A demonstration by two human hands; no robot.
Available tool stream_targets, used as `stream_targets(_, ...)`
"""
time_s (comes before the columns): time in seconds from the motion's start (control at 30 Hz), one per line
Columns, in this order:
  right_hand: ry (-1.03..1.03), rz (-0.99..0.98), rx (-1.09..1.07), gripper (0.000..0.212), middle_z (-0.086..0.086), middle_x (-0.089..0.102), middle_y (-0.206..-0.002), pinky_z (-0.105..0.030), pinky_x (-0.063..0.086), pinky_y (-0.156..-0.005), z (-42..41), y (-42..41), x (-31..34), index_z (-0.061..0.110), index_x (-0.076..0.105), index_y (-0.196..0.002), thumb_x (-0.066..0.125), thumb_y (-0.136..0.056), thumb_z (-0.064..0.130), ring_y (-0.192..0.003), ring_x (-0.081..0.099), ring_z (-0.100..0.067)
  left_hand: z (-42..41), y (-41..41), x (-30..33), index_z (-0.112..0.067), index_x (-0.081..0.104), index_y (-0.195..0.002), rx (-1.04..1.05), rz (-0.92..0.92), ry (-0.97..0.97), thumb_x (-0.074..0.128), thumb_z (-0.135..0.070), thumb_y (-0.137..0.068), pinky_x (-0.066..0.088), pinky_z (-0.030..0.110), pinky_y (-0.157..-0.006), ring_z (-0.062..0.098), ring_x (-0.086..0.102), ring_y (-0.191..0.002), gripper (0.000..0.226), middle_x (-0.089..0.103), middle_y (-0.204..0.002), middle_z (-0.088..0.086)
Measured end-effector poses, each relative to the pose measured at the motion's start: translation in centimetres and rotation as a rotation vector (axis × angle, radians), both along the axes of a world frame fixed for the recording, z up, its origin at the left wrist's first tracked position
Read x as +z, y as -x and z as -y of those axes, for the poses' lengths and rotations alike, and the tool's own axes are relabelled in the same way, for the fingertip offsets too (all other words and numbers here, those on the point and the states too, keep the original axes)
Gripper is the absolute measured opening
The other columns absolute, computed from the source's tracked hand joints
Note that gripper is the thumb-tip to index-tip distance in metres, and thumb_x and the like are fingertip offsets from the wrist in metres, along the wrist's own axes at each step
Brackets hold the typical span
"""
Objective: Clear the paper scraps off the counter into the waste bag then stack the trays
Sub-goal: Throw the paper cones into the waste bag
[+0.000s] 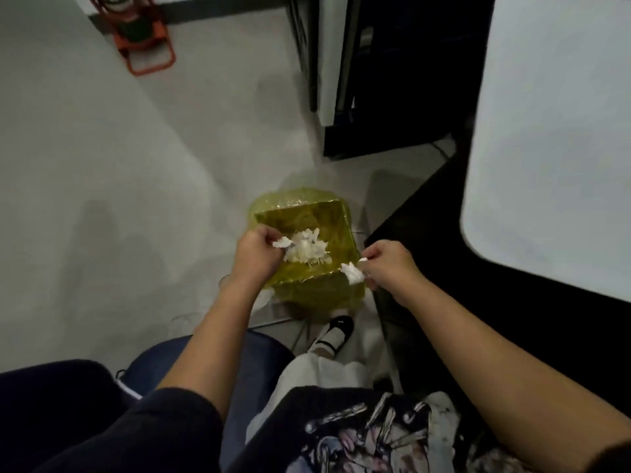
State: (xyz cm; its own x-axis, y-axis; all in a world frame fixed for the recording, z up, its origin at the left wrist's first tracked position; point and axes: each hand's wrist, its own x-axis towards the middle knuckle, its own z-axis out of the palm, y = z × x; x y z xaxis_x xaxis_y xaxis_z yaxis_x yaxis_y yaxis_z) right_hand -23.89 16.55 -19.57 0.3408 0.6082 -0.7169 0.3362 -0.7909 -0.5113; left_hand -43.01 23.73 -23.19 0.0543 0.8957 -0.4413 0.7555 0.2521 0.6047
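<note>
While both hands (254,249) (387,264) pinch crumpled white scraps (352,273), more fill the yellow bag (307,213).

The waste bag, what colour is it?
Yellow and see-through, seen in the head view: the waste bag.

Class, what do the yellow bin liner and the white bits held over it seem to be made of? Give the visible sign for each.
Yellow bin liner: probably thin plastic film, glossy and see-through, crinkled with shiny highlights at the rim.
White bits: most likely paper or tissue, matt, with torn crumpled edges, like the pile already inside.
</note>
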Motion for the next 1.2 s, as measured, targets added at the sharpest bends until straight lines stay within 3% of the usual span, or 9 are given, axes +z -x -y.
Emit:
stream_targets(0.17,0.055,0.051,0.009,0.020,-0.015,0.065,-0.099,-0.043,0.055,-0.083,-4.7,1.1,-5.0,0.020,0.053,-0.069,0.066,-0.075,0.006,-0.093,0.064,-0.031,-2.9,0.8,-4.2,-0.008,0.067,-0.100,0.029,-0.031,0.069,0.069,-0.011,-0.080,0.041,0.023,-0.078,0.026,0.061,-0.098,0.020,0.067,-0.103,0.011)
stream_targets(0.27,0.027,0.077,0.000,0.012,-0.011,0.062,-0.108,-0.043,0.053,-0.088,-7.2,1.6,-7.1,0.017,0.057,-0.090,0.062,-0.080,0.011,-0.099,0.062,-0.029,-4.4,0.7,-5.6,-0.008,0.065,-0.106,0.010,-0.014,0.087,0.069,-0.012,-0.080,0.039,0.019,-0.078,0.023,0.060,-0.101,0.026,0.066,-0.108,0.008)
stream_targets(0.37,0.044,0.083,0.034,0.033,-0.008,0.060,-0.117,-0.039,0.051,-0.092,-8.7,1.7,-8.1,0.014,0.057,-0.117,0.060,-0.084,0.017,-0.106,0.059,-0.027,-5.5,0.4,-6.1,-0.008,0.061,-0.119,-0.075,-0.023,0.100,0.066,-0.010,-0.082,0.037,0.014,-0.080,0.021,0.059,-0.107,0.038,0.063,-0.119,0.007)
stream_targets(0.47,0.114,0.038,0.076,0.034,-0.010,0.059,-0.119,-0.041,0.051,-0.093,-9.0,1.6,-8.4,0.016,0.055,-0.120,0.056,-0.086,0.014,-0.107,0.059,-0.029,-6.2,0.3,-6.2,-0.009,0.060,-0.121,-0.097,-0.028,0.095,0.063,-0.007,-0.083,0.040,0.020,-0.086,0.022,0.059,-0.107,0.039,0.063,-0.121,0.007)
stream_targets(0.63,0.144,0.050,0.101,0.032,-0.008,0.059,-0.120,-0.038,0.050,-0.091,-8.6,0.9,-8.0,0.016,0.055,-0.121,0.056,-0.089,0.017,-0.107,0.059,-0.027,-6.6,-0.2,-6.1,-0.011,0.060,-0.121,-0.104,0.003,0.116,0.059,-0.011,-0.086,0.038,0.018,-0.086,0.021,0.057,-0.109,0.035,0.062,-0.121,0.005)
stream_targets(0.73,0.116,0.043,0.111,0.033,-0.008,0.059,-0.120,-0.043,0.049,-0.094,-8.4,0.6,-6.9,0.016,0.055,-0.122,0.057,-0.089,0.021,-0.108,0.059,-0.027,-6.4,-0.9,-5.6,-0.011,0.061,-0.120,-0.070,0.047,0.109,0.056,-0.013,-0.089,0.040,0.022,-0.090,0.020,0.057,-0.110,0.031,0.063,-0.120,0.006)
stream_targets(0.93,-0.036,0.029,0.173,0.037,-0.006,0.055,-0.128,-0.037,0.045,-0.099,-8.1,0.5,-2.2,0.015,0.053,-0.128,0.054,-0.092,0.022,-0.117,0.053,-0.023,-5.8,-2.7,-3.1,-0.010,0.063,-0.117,-0.089,0.089,0.022,0.053,-0.011,-0.092,0.033,0.008,-0.079,0.011,0.056,-0.104,0.027,0.063,-0.115,0.003)
stream_targets(1.1,-0.210,-0.017,0.192,0.035,-0.001,0.056,-0.125,-0.027,0.046,-0.086,-6.9,0.9,4.0,0.019,0.052,-0.128,0.052,-0.094,0.023,-0.106,0.055,-0.016,-5.2,-3.9,1.8,-0.010,0.066,-0.111,-0.090,0.149,-0.135,0.053,-0.007,-0.091,0.033,-0.005,-0.067,0.004,0.053,-0.088,0.024,0.061,-0.100,-0.003)
stream_targets(1.2,-0.346,-0.073,0.142,0.031,0.002,0.059,-0.117,-0.022,0.049,-0.077,-5.2,0.3,8.4,0.020,0.055,-0.125,0.051,-0.094,0.024,-0.098,0.058,-0.012,-4.1,-4.9,5.4,-0.016,0.067,-0.107,-0.097,0.192,-0.273,0.054,-0.011,-0.091,0.038,0.006,-0.078,0.006,0.057,-0.092,0.021,0.064,-0.105,-0.002)
